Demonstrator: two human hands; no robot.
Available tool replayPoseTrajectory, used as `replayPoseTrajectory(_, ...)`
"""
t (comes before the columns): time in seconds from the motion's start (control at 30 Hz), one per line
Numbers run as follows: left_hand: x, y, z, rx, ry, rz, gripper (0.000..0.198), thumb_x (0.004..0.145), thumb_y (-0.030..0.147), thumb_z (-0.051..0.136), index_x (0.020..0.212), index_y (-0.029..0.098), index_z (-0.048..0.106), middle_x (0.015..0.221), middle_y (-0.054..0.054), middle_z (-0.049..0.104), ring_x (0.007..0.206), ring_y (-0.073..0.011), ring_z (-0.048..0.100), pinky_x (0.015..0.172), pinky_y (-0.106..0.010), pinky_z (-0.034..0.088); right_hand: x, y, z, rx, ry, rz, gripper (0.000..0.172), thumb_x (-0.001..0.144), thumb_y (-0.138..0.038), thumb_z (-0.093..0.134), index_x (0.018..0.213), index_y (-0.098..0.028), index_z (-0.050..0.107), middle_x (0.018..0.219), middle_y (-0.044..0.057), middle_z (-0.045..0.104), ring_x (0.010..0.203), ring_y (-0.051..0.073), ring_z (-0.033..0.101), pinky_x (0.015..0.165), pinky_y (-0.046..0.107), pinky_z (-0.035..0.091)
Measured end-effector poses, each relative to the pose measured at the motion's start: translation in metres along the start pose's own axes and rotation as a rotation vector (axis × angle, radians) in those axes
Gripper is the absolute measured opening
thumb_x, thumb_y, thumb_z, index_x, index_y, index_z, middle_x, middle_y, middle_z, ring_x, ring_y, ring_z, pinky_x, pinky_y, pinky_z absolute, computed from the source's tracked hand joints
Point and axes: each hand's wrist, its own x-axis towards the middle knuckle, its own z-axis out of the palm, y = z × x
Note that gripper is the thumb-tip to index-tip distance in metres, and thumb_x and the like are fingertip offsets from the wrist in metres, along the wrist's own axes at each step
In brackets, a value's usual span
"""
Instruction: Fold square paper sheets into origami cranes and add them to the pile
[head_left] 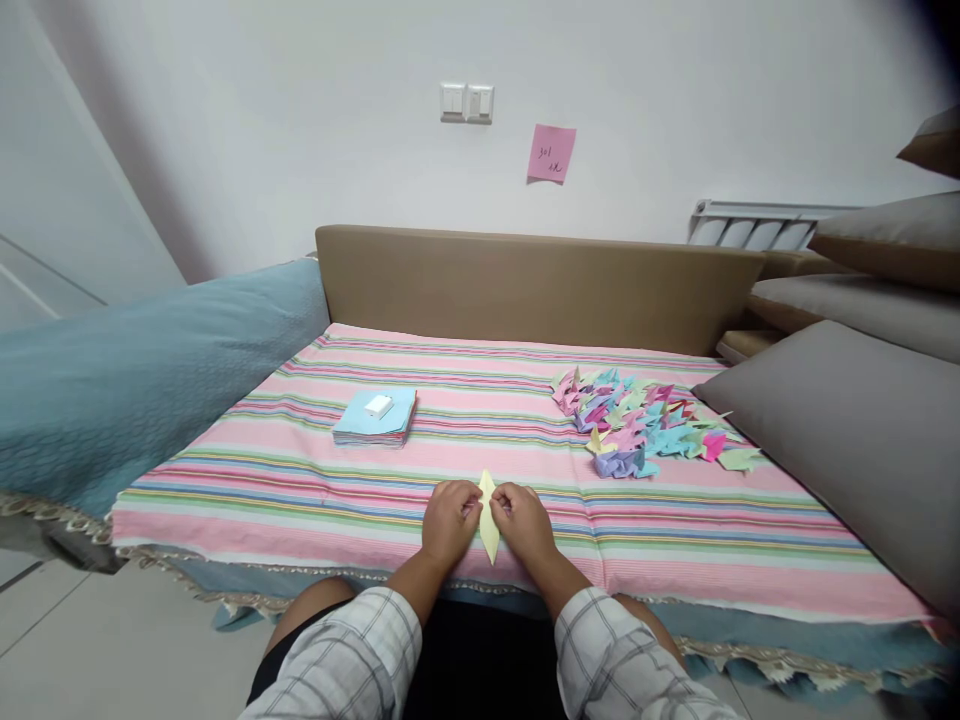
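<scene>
A pale yellow piece of folded paper (487, 520), long and pointed at both ends, lies between my hands near the front of the striped cloth (262, 480). My left hand (450, 518) pinches its left side with curled fingers. On the opposite edge, my right hand (523, 520) pinches it between thumb and fingers. To the right is a heap of folded paper cranes (622, 425) in pink, blue, purple, green and yellow. A stack of square paper sheets (390, 425), light blue on top, sits to the left with a small white block (379, 406) on it.
A brown backrest (525, 285) runs along the wall behind the cloth. Grey cushions (847, 440) are piled at the right, and a blue covered armrest (187, 350) rises at the left. A pink sticky note (551, 153) and light switches (466, 103) are on the wall.
</scene>
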Motion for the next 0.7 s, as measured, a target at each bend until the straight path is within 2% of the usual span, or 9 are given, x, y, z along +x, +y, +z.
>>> replayPoseTrajectory(0.1, 0.0, -0.002, -0.001, 0.014, -0.065, 0.11, 0.017, 0.08, 0.013, 0.052, 0.082, 0.023, 0.066, 0.09, -0.001, 0.07, 0.088, -0.0182, 0.056, 0.085, -0.034, 0.039, 0.0, 0.002, 0.001, -0.029, 0.015, -0.028, 0.009, 0.077, -0.017, 0.053, 0.075, -0.022, 0.06, 0.076, 0.003, 0.062, 0.079, 0.021, 0.052, 0.073, 0.031, 0.039)
replayPoseTrajectory(0.23, 0.003, -0.003, -0.003, 0.058, -0.121, 0.139, 0.02, 0.081, 0.013, 0.05, 0.085, 0.023, 0.067, 0.091, -0.002, 0.071, 0.086, -0.0188, 0.058, 0.083, -0.035, 0.04, -0.001, 0.005, -0.001, -0.005, 0.019, -0.089, 0.011, 0.078, -0.015, 0.054, 0.078, -0.021, 0.063, 0.084, 0.005, 0.063, 0.086, 0.022, 0.052, 0.08, 0.034, 0.04)
replayPoseTrajectory(0.37, 0.008, -0.006, -0.01, 0.047, -0.193, 0.164, 0.025, 0.077, 0.01, 0.05, 0.086, 0.023, 0.068, 0.095, -0.001, 0.071, 0.089, -0.0186, 0.058, 0.084, -0.034, 0.04, -0.001, 0.009, -0.009, 0.042, -0.093, -0.234, 0.018, 0.082, -0.014, 0.051, 0.084, -0.023, 0.067, 0.095, 0.004, 0.067, 0.092, 0.021, 0.054, 0.085, 0.036, 0.041)
replayPoseTrajectory(0.5, 0.011, -0.009, -0.02, 0.037, -0.317, 0.194, 0.036, 0.066, 0.009, 0.053, 0.096, 0.024, 0.066, 0.1, -0.001, 0.07, 0.092, -0.0203, 0.057, 0.087, -0.035, 0.039, 0.001, 0.016, -0.018, 0.058, -0.221, -0.335, 0.026, 0.082, -0.012, 0.047, 0.094, -0.024, 0.068, 0.103, 0.004, 0.068, 0.097, 0.02, 0.056, 0.087, 0.037, 0.043)
replayPoseTrajectory(0.7, 0.008, -0.007, -0.024, 0.014, -0.307, 0.211, 0.032, 0.064, 0.022, 0.063, 0.096, 0.024, 0.065, 0.105, -0.003, 0.068, 0.097, -0.0225, 0.056, 0.09, -0.036, 0.038, 0.002, 0.02, -0.023, 0.085, -0.231, -0.321, 0.036, 0.071, -0.006, 0.049, 0.098, -0.024, 0.066, 0.107, 0.003, 0.067, 0.101, 0.02, 0.056, 0.09, 0.037, 0.041)
